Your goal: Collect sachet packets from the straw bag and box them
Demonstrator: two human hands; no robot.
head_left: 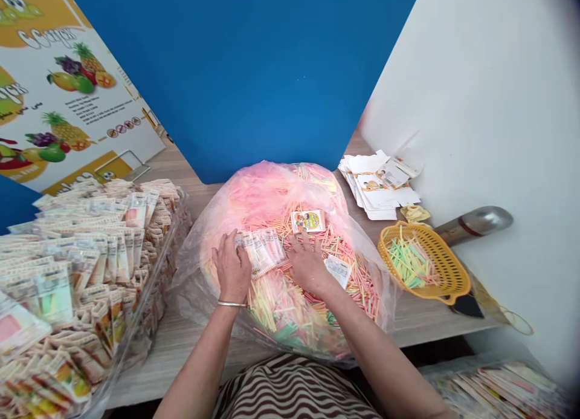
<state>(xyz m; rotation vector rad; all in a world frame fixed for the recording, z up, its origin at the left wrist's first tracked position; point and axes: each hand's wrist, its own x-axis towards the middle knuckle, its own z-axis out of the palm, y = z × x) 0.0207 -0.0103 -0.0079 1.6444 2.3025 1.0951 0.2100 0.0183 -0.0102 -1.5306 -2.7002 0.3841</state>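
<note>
A large clear plastic bag [202,225] lies spread open before me, full of thin pink, yellow and green sticks [360,277]. On the sticks rests a row of small printed packets [263,251] with clear windows. My left hand [232,265] touches the row's left end, its fingers apart. At the right end, my right hand [309,263] lies with fingers stretched out over the sticks. Just beyond its fingertips sits a small printed packet [308,221] with a striped edge. Another whitish packet [338,271] lies right of that hand, partly behind the wrist.
A clear-sided container [158,274] heaped with filled packets stands at the left. To the right are flattened cartons [376,183], a yellow basket [453,274] of sticks and a metal scoop [480,222]. A blue panel [272,74] rises behind the bag.
</note>
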